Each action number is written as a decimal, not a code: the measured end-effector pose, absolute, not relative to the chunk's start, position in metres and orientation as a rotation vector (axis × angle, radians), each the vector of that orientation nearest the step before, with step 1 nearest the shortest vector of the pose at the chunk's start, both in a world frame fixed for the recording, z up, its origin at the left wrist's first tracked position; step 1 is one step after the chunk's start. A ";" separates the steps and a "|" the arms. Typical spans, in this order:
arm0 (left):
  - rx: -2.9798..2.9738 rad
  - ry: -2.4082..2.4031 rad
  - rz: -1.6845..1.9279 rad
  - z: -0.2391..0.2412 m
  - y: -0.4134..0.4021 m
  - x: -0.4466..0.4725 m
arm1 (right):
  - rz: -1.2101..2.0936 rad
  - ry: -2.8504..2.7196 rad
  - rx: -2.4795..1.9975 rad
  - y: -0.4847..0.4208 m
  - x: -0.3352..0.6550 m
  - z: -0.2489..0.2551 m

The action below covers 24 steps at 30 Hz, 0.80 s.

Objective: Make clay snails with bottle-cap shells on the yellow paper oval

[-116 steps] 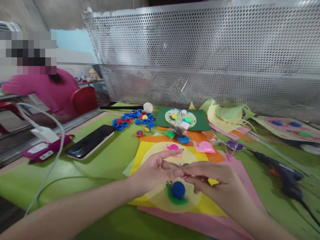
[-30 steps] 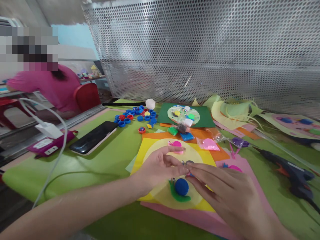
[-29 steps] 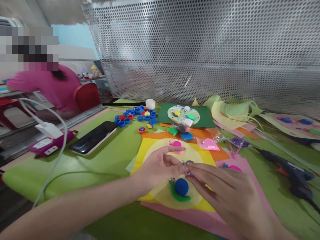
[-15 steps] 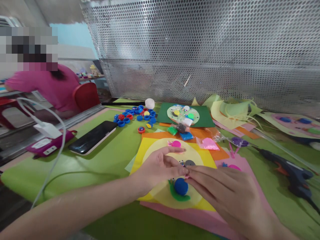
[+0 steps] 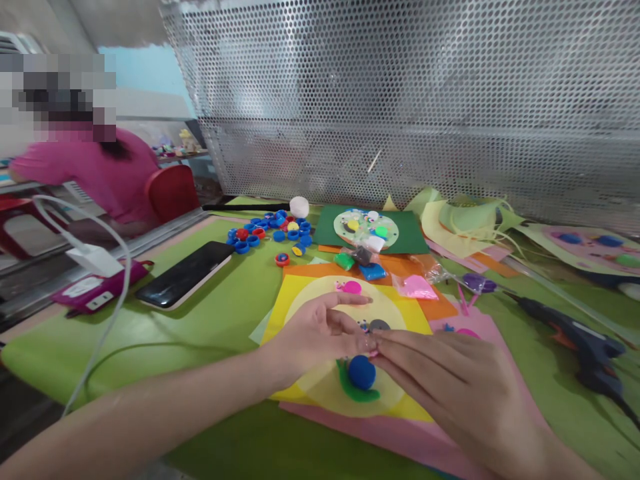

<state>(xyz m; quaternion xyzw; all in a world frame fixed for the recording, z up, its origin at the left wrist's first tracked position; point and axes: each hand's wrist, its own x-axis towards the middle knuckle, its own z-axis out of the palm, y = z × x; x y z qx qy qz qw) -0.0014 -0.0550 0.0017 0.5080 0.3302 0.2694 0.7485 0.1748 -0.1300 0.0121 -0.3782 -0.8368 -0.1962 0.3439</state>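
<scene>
My left hand (image 5: 316, 332) and my right hand (image 5: 450, 381) meet fingertip to fingertip over a pale yellow paper circle (image 5: 320, 387) on a yellow sheet (image 5: 280, 308). Between the pinched fingertips sits a tiny pink piece (image 5: 373, 351), too small to name. My left index finger is stretched out, the others curl in. Just below the fingertips lies a clay snail with a blue shell (image 5: 361, 372) and green body (image 5: 350, 393). A pink snail (image 5: 351, 287) and a grey one (image 5: 379, 325) lie further up the circle.
A phone (image 5: 184, 275), a charger with its cable (image 5: 87, 257) and a magenta case lie left. Blue and red bottle caps (image 5: 273, 233), clay packets (image 5: 373, 271), a green card (image 5: 410, 240) and paper scraps lie behind. A glue gun (image 5: 575, 333) lies right. A person in pink sits far left.
Both hands stay joined at the fingertips over the circle; my right hand has settled slightly lower and flatter. The view has shifted a little.
</scene>
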 end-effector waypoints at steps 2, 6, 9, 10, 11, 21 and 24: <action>1.137 0.752 0.596 0.005 -0.054 -0.002 | -0.540 -2.167 -1.006 -0.129 0.175 0.013; 1.437 0.906 0.690 0.014 -0.056 -0.008 | -0.549 -2.149 -1.081 -0.124 0.178 0.011; 1.718 1.039 0.788 0.016 -0.062 -0.014 | -0.523 -2.092 -1.159 -0.118 0.182 0.007; 1.785 1.091 0.808 0.014 -0.065 -0.017 | -0.510 -2.085 -1.181 -0.116 0.182 0.005; 1.846 1.155 0.822 0.012 -0.068 -0.019 | -0.491 -2.085 -1.196 -0.115 0.183 0.003; 2.336 1.426 0.838 -0.013 -0.088 -0.037 | -0.319 -2.125 -1.263 -0.109 0.184 -0.017; 2.492 1.469 0.913 -0.019 -0.088 -0.042 | -0.323 -2.131 -1.277 -0.107 0.185 -0.017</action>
